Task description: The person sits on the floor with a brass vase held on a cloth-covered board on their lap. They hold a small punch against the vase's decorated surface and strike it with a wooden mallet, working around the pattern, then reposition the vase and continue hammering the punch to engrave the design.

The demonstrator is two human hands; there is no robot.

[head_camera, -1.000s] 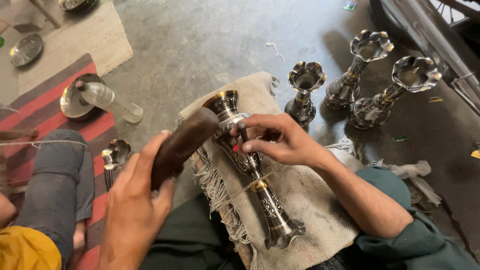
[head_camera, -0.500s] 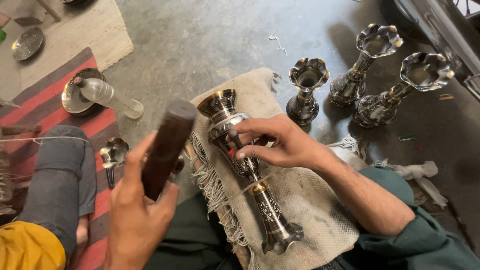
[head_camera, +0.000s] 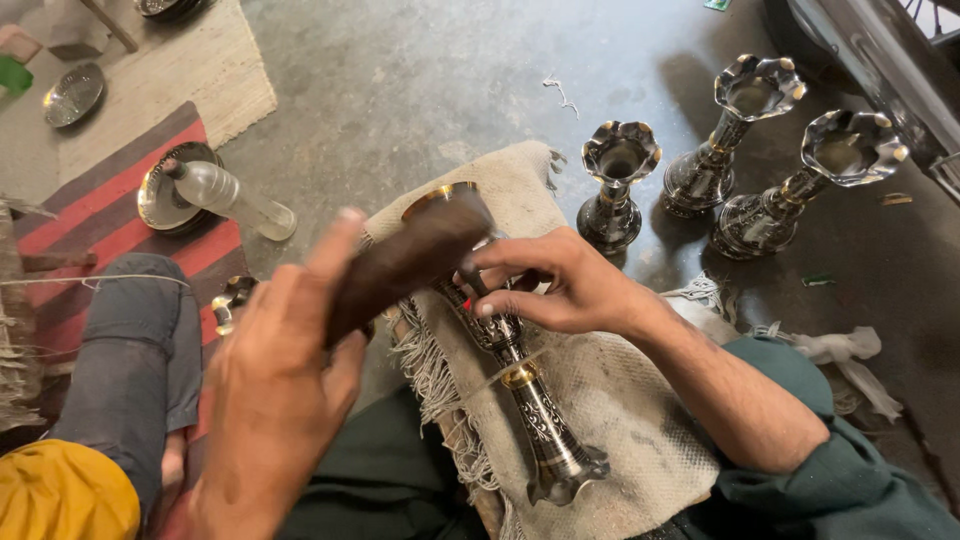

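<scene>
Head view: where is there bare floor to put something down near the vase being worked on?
Bare concrete floor lies open above the cloth, between the pale mat and the three standing vases. It is crowded on the cloth, where the left hand holds a dark wooden tool and the right hand steadies the lying vase.

Your concrete floor (head_camera: 420,90) carries 3 metal vases (head_camera: 735,170) at far right, striped rug (head_camera: 70,240) at left w/ clear bottle (head_camera: 235,197).

Four metal vases (head_camera: 620,190); one bottle (head_camera: 232,198); two dishes (head_camera: 72,95)
</scene>
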